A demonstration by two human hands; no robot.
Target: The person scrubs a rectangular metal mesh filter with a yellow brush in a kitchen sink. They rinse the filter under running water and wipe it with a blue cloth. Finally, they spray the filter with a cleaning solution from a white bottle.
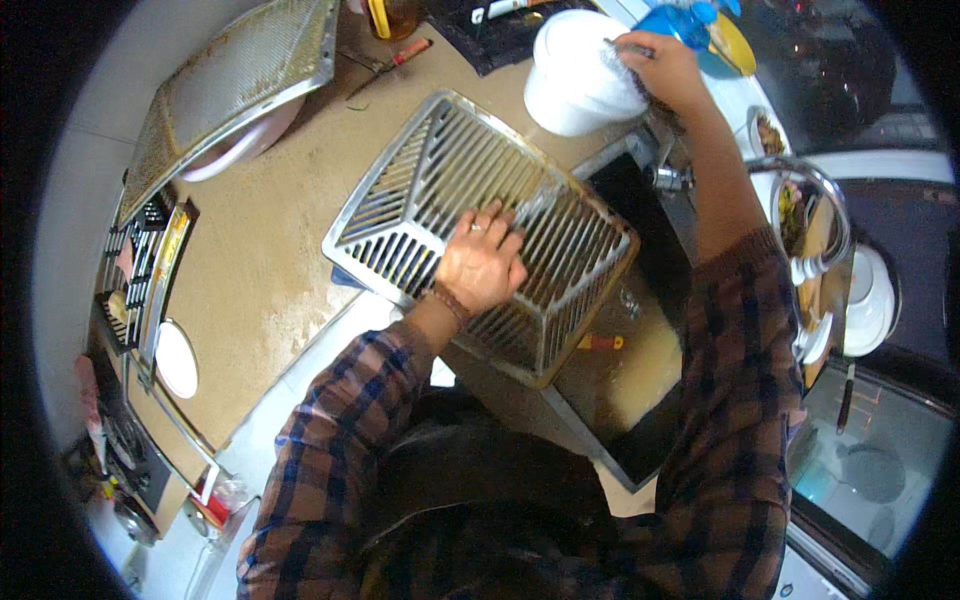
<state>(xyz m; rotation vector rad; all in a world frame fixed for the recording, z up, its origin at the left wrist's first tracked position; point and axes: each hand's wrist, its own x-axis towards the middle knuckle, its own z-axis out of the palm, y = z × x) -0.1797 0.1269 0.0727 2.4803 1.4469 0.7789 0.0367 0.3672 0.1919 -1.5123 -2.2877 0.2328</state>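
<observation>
A metal slatted grille (pixel 480 217), brown with grime over much of its surface, lies tilted across the counter edge and the dark sink (pixel 637 450). My left hand (pixel 484 262) rests on the middle of its slats, fingers spread, with a ring and a bracelet on it. My right hand (pixel 664 71) is beside the rim of a white plastic bucket (pixel 559 90), its fingers closed on a scouring pad (pixel 626 64) that looks like steel wool. Brownish water (pixel 645 375) and a yellow-and-red handle (pixel 602 342) show in the sink, below the grille.
A chrome faucet (pixel 836 202) arches at the right. A mesh filter panel (pixel 232 97) leans over a pale basin (pixel 240 142) at the upper left. A red-handled tool (pixel 411 51) lies behind the grille. A white lid (pixel 177 360) lies at the left, stacked white bowls (pixel 870 300) at the right.
</observation>
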